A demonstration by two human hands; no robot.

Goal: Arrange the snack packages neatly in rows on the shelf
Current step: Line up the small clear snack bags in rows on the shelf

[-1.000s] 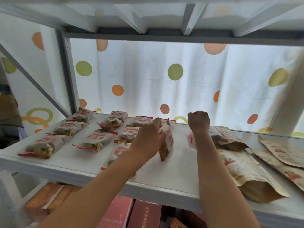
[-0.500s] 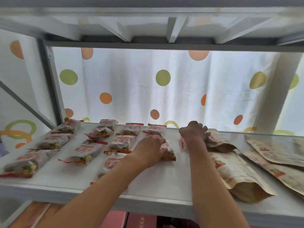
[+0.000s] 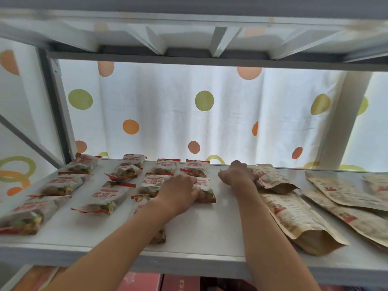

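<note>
**Q:** What changed since a moment ago?

**A:** Lowered now, the snack pack that stood on edge a second ago lies flat on the white shelf, and the left hand rests over its left part, fingers curled down onto it. The right hand has moved from a raised fist to the shelf surface, just right of that pack, and touches the near edge of a brown paper pouch. Whether its fingers grip the pouch or only press against it, I cannot tell.

**Q:** Where are the other packs?

**A:** All left of the held pack. Clear wrappers with red printing lie in rough columns running from the shelf's back edge toward the front: one column far left, one next to it, and two more just behind and beside the left hand. One pack is partly hidden beneath the left forearm.

**Q:** And to the right of the held pack?

**A:** Larger brown pouches lie flat, one near the front edge, others overlapping farther right.

**Q:** What surrounds the shelf?

**A:** A white curtain with green, orange and yellow dots hangs behind it, lit from behind. A grey metal upright stands at the left rear. Another shelf's ribbed underside is overhead. Reddish boxes show below the front edge.
</note>
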